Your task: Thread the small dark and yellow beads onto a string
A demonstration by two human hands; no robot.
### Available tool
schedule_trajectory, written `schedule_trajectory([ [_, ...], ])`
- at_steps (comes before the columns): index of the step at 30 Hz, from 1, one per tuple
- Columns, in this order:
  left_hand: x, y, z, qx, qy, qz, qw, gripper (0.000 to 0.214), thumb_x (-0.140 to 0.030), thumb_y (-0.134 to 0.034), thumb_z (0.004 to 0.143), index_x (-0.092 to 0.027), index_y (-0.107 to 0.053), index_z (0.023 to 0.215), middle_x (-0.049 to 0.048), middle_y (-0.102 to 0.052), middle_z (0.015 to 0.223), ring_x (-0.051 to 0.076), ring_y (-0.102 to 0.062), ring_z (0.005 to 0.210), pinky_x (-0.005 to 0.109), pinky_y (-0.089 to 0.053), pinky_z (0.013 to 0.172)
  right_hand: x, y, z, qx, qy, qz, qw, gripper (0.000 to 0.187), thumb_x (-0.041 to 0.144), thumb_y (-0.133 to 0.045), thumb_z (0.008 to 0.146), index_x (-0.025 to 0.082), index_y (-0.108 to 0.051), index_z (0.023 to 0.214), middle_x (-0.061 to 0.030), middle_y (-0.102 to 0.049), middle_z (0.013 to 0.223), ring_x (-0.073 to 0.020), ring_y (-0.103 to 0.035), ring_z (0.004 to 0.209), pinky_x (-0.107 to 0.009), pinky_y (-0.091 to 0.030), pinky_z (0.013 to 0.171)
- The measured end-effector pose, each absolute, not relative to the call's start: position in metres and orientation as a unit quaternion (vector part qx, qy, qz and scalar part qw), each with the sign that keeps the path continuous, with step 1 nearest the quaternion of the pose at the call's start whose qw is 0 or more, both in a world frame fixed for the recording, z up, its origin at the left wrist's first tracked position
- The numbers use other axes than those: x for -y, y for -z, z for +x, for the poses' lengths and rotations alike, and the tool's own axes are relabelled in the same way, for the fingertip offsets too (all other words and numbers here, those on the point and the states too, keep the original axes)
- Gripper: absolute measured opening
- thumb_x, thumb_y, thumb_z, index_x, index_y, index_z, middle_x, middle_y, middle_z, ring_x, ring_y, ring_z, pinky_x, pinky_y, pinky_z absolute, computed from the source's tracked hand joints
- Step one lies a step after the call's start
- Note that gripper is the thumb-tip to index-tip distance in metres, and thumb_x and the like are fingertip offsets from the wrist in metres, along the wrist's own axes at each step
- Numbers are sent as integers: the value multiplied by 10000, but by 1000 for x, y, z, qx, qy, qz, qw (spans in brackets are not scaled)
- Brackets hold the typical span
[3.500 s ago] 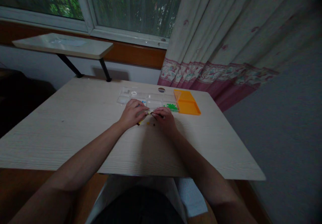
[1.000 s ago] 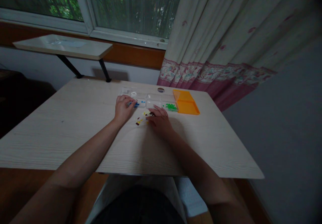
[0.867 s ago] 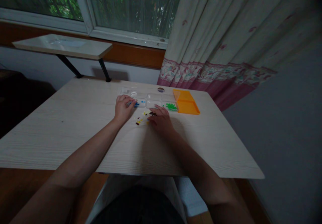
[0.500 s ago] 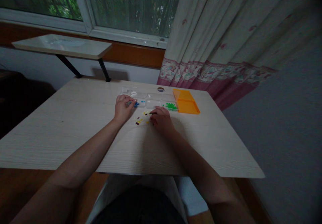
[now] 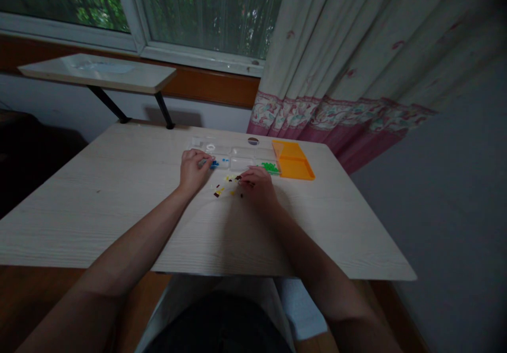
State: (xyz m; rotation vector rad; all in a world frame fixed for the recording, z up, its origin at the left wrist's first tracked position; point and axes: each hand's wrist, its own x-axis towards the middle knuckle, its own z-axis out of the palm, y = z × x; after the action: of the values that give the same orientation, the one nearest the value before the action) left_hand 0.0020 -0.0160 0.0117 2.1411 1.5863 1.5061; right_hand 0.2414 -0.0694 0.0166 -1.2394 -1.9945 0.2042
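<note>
The left hand point(image 5: 194, 168) is bent over the near left part of the clear tray point(image 5: 242, 164), its fingertips right by the little blue bits point(image 5: 214, 164). I can't tell if they pinch one. The right hand point(image 5: 258, 185) is curled on the table point(image 5: 119, 189). Small dark bits point(image 5: 238, 177) lie just by its fingertips and partly under them; I can't tell if it grips any. Yellow bits point(image 5: 220, 191) lie between the hands, closer to me.
</note>
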Motion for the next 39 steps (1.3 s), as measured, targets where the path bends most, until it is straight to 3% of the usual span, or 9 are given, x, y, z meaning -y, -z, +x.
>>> schedule_trajectory([
  [7,11,-4,-4,-543,-490,682,10,134,-289,-644,858,-259,-742,944,71,-605,955,259,-499,1016,471,-411,932,65,-13,246,768,-86,-486,408,99,292,-662,829,249,-745,794,-32,-745,911,-218,-623,1040,-426,-429,1000],
  [17,15,-10,-2,-538,-500,678,15,155,-283,-597,875,-259,-740,932,85,-598,959,272,-499,1004,503,-412,928,66,-15,244,756,-101,-481,432,99,292,-660,832,253,-739,788,-24,-748,901,-203,-644,989,-407,-449,981],
  [32,20,-14,4,-495,-474,727,25,184,-323,-588,894,-245,-739,966,68,-610,962,239,-521,1006,450,-407,952,69,-19,244,738,-131,-486,449,124,311,-647,833,250,-735,769,-37,-752,883,-210,-658,970,-413,-451,964],
  [39,42,-29,22,-347,-418,838,37,202,-374,-613,889,-277,-718,1032,49,-642,1006,209,-539,1010,388,-415,939,69,-20,245,703,-186,-491,480,138,336,-637,829,253,-739,785,-32,-754,914,-211,-659,997,-405,-458,990],
])
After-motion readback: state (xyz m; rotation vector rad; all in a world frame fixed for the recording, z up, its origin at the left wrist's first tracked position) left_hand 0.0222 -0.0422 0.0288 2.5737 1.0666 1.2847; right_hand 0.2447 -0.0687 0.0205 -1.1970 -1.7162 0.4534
